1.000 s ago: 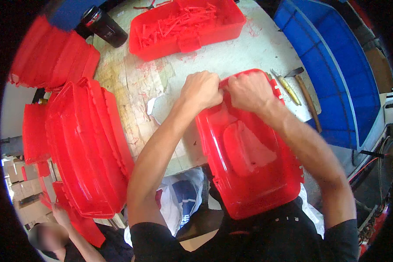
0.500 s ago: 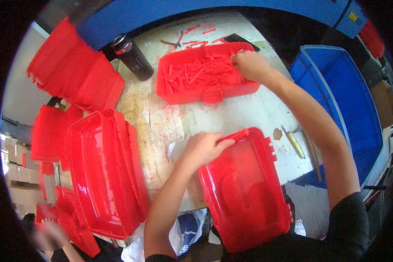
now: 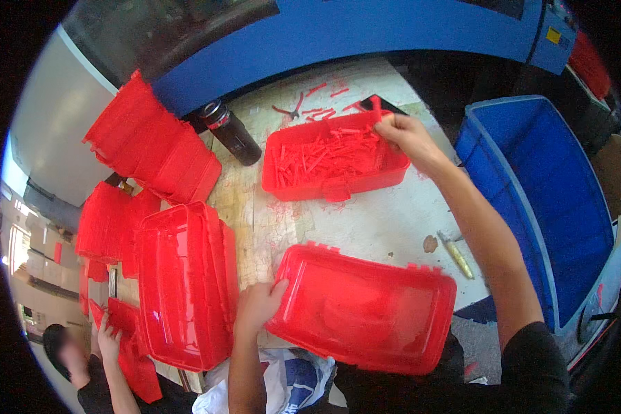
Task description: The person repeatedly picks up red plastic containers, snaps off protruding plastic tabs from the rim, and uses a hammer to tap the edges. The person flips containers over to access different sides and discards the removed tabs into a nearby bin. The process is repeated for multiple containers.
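Far left, a stack of red plastic lids sits idle. The left hand is curled around the near-left corner of the wide red plastic lid, whose long axis runs left-right along the table edge. Up right, the right hand pinches a small red plastic pin over the red tray of pins, far from the lid.

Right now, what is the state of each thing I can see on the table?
Red lid: lying flat, left hand gripping its edge.
Red tray: open, filled with red sticks.
Right hand: pinching one red stick.
Stacked red lids: nested.
Dark bottle: capped, tilted.
Blue bin: open.
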`<state>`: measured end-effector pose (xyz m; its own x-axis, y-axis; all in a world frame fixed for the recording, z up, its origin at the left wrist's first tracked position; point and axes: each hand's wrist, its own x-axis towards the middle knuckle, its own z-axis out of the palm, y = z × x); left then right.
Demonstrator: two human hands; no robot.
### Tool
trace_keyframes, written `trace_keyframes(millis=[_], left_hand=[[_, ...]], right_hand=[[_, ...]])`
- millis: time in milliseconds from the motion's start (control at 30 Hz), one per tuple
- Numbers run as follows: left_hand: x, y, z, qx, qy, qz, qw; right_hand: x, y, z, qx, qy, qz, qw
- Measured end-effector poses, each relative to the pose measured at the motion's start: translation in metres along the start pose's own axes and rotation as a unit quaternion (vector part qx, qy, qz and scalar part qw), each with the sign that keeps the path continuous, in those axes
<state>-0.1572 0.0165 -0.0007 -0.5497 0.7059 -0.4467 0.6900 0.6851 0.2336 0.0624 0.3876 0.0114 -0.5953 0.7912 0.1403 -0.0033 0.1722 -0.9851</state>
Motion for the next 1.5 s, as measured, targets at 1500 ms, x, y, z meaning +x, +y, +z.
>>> trace_keyframes(millis=[1500], left_hand=[[0.089, 0.142, 0.037, 0.196, 0.058, 0.406, 0.891]], right_hand=[[-0.24, -0.02, 0.021, -0.416, -0.102, -0.026, 0.903]])
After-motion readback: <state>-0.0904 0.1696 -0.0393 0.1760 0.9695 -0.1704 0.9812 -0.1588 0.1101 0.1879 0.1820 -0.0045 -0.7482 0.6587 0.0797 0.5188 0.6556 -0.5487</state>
